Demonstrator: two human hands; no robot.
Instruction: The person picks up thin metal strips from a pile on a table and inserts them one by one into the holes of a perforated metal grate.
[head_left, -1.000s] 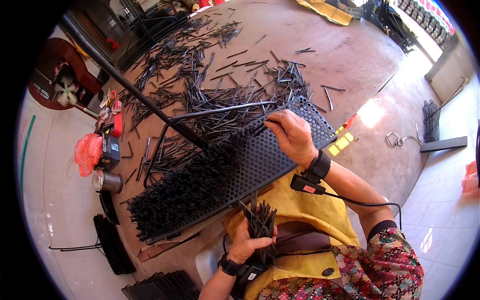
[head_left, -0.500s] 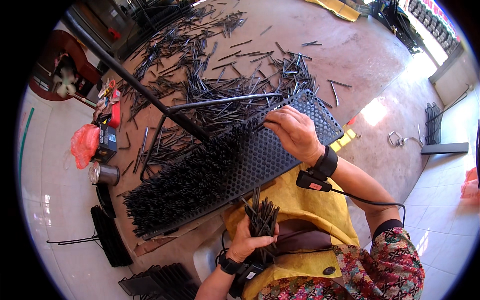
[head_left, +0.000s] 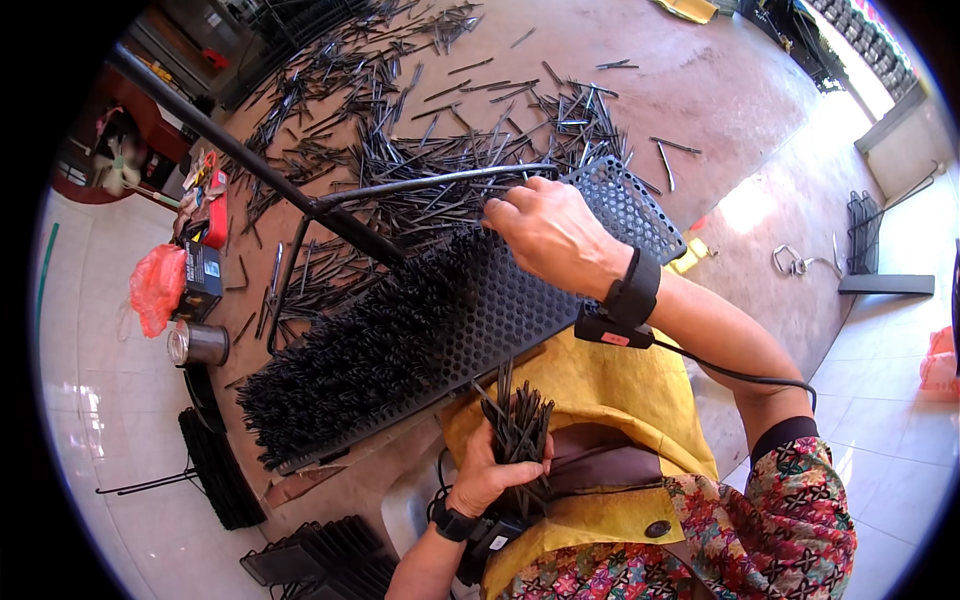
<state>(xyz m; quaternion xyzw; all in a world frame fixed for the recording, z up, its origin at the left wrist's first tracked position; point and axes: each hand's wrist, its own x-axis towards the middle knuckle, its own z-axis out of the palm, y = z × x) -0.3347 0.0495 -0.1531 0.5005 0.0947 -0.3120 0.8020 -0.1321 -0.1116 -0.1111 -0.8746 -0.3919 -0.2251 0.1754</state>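
A long black perforated board lies slanted before me, its bare holed part toward the right. Thick black bristle-like strips stand packed over its left part. My left hand, below the board's near edge, is closed round an upright bundle of thin black strips. My right hand is over the far side of the board, at the end of the packed strips. Its fingers are bent together in a pinch; the fingertips and whatever they hold are hidden from view.
A black metal bar frame rises across the board's far side. Loose black strips litter the floor behind it. At the left are a can, a box and a red plastic bag. A yellow apron covers my lap.
My right hand has moved left and slightly away from me along the board, its back now turned more upward. The left hand still holds its bundle, nearly in place. The view has shifted slightly.
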